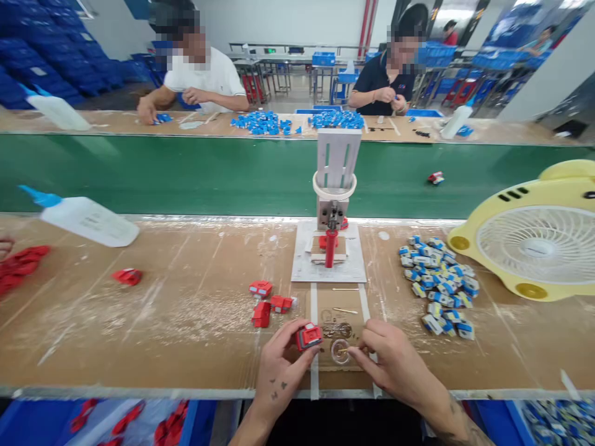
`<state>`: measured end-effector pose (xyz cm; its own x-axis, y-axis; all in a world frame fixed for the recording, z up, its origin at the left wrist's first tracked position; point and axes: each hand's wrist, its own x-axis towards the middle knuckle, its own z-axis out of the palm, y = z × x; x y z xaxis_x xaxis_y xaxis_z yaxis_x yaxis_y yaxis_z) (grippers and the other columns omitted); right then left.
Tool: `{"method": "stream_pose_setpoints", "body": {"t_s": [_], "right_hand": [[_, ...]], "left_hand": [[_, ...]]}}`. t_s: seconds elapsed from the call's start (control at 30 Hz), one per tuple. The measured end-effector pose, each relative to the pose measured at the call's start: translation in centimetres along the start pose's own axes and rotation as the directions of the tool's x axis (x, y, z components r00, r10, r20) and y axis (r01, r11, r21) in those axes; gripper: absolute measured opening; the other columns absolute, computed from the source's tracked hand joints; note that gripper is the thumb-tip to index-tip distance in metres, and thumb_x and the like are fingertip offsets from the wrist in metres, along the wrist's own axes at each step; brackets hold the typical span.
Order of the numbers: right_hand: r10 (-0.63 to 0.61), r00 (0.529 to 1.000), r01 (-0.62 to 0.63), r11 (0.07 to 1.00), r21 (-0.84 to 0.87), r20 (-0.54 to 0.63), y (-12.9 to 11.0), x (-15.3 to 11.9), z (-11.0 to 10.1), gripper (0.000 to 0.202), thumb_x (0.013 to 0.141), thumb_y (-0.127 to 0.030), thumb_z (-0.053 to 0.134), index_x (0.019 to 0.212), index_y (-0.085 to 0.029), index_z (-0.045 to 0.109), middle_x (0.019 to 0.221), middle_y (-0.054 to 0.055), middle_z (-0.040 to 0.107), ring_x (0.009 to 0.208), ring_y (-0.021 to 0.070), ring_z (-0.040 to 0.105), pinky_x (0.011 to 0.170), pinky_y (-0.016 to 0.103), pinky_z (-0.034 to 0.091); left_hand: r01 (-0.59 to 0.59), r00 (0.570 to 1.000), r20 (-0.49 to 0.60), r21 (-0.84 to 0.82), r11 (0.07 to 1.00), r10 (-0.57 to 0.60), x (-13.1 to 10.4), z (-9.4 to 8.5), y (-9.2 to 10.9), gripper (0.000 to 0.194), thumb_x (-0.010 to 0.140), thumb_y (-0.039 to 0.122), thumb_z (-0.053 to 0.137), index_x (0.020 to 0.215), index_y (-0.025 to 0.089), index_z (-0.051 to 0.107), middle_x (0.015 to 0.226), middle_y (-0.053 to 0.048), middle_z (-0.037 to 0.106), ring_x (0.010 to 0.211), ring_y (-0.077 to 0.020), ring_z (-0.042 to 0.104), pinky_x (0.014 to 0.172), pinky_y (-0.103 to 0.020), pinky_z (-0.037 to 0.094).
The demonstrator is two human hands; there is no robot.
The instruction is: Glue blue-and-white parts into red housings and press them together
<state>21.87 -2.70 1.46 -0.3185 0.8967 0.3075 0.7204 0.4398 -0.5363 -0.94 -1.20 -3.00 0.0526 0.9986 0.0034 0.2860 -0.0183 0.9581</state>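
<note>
Left fingers (pixel 305 360) grip a red piece (pixel 309 336), long axis crosswise; right fingers (pixel 361 360) pinch a left-pointing stick (pixel 344 350).

Brown table (pixel 204 347): white bottle (pixel 93 220), red parts (pixel 281 303), press (pixel 331 217), clear dish (pixel 340 361), sticks (pixel 345 310), blue-white parts heap (pixel 441 285), yellow fan (pixel 537 248)

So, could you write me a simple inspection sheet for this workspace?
Surface: brown bench, scuffed, with pale streaks.
Job's things: red piece in the left fingers; thin stick in the right, its tip over a small round dish; three loose red pieces nearby.
Clutter: blue-and-white pieces heaped beside a yellow fan; bottle lying down.
Hands: left and right, both bare and holding something.
Cables: nothing seen.
Surroundings: two people seated beyond a green strip.
</note>
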Motion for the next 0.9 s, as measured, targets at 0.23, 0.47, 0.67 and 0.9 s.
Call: {"method": "stream_pose_setpoints", "body": {"t_s": [0.23, 0.47, 0.67, 0.9], "right_hand": [[0.409, 0.912, -0.406, 0.882, -0.238, -0.039, 6.3, 0.6, -4.2, 0.012, 0.094, -0.027, 0.062, 0.086, -0.020, 0.068, 0.085, 0.009, 0.071, 0.083, 0.0243, 0.067, 0.077, 0.032, 0.049], [0.619, 0.785, -0.601, 0.762, -0.243, 0.000, 10.3, 1.0, -5.6, 0.014, 0.080, -0.008, 0.058, 0.076, -0.019, 0.065, 0.076, 0.009, 0.072, 0.076, 0.0247, 0.068, 0.076, 0.034, 0.049], [0.573, 0.809, -0.540, 0.637, 0.551, 0.130, 7.2, 0.2, -3.0, 0.024, 0.076, -0.038, 0.076, 0.088, -0.021, 0.065, 0.063, -0.004, 0.059, 0.049, 0.0123, 0.050, 0.046, 0.023, 0.043], [0.438, 0.869, -0.290, 0.074, 0.954, 0.231, 1.5, 0.9, -1.4, 0.044, 0.062, -0.040, 0.096, 0.098, -0.022, 0.076, 0.074, 0.001, 0.067, 0.049, 0.0079, 0.053, 0.042, 0.018, 0.043]], "left_hand": [[0.016, 0.999, -0.041, -0.013, 1.000, -0.016, 0.1, -0.3, -2.4, 0.041, 0.073, 0.054, 0.078, 0.101, 0.024, 0.080, 0.098, -0.007, 0.081, 0.089, -0.0272, 0.077, 0.084, -0.035, 0.063], [0.030, 0.999, 0.041, -0.275, 0.961, -0.020, 0.4, 0.0, -1.4, 0.039, 0.069, 0.047, 0.086, 0.100, 0.024, 0.082, 0.098, -0.008, 0.080, 0.087, -0.0275, 0.076, 0.080, -0.034, 0.064], [-0.048, 0.996, 0.040, -0.477, 0.878, 0.076, 0.8, 2.1, -0.2, 0.041, 0.066, 0.043, 0.090, 0.101, 0.023, 0.083, 0.096, -0.009, 0.078, 0.082, -0.0245, 0.075, 0.075, -0.030, 0.063], [-0.006, 0.992, 0.100, -0.582, 0.813, 0.079, 1.2, 3.9, 2.0, 0.046, 0.069, 0.043, 0.090, 0.109, 0.021, 0.082, 0.094, -0.012, 0.080, 0.083, -0.0260, 0.077, 0.078, -0.035, 0.064]]}}
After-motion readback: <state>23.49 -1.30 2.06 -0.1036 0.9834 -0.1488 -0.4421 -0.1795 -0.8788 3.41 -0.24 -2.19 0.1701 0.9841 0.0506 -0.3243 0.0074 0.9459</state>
